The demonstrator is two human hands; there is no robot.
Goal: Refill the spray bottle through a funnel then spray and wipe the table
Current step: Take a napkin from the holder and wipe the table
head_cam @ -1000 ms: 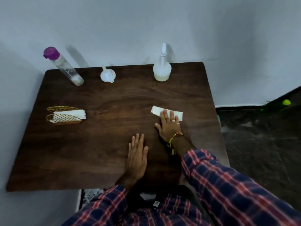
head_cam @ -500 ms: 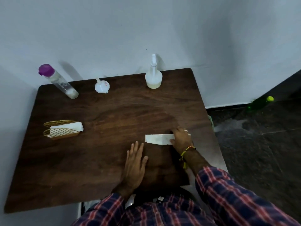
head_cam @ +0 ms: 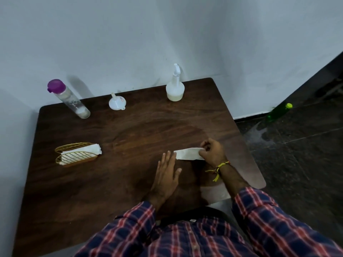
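- Gripping a folded tissue [head_cam: 187,154], the right hand [head_cam: 212,152] is curled on the dark wooden table [head_cam: 130,138].
- The left hand [head_cam: 167,175] is laid flat, empty.
- A white wall [head_cam: 167,34] is seen behind.

Dark wood-grain table [head_cam: 78,182] – faint sheen; gold wire holder [head_cam: 74,153]; soft paper tissue [head_cam: 187,154]

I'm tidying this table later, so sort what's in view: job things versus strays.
Job: spray bottle, funnel, purple-capped refill bottle, folded tissue pinched in the right hand, table.

Strays: gold napkin holder with spare napkins, green bottle on the floor.
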